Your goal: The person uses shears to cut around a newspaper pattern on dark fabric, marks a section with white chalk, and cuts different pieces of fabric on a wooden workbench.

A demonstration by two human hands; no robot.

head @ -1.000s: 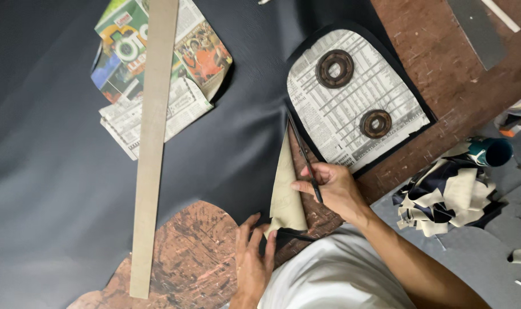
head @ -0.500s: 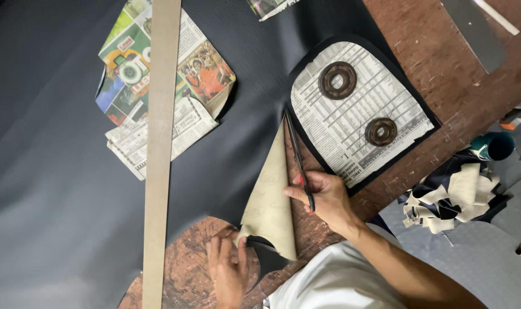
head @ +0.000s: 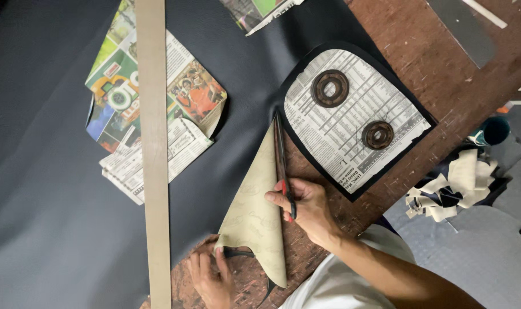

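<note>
Right hand (head: 309, 209) grips scissors (head: 282, 163); left hand (head: 212, 274) pins black sheet (head: 54, 189).

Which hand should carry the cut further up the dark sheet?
Right hand, probably: it holds the scissors in the dark leatherette sheet. Left hand pins the folded beige flap.
</note>
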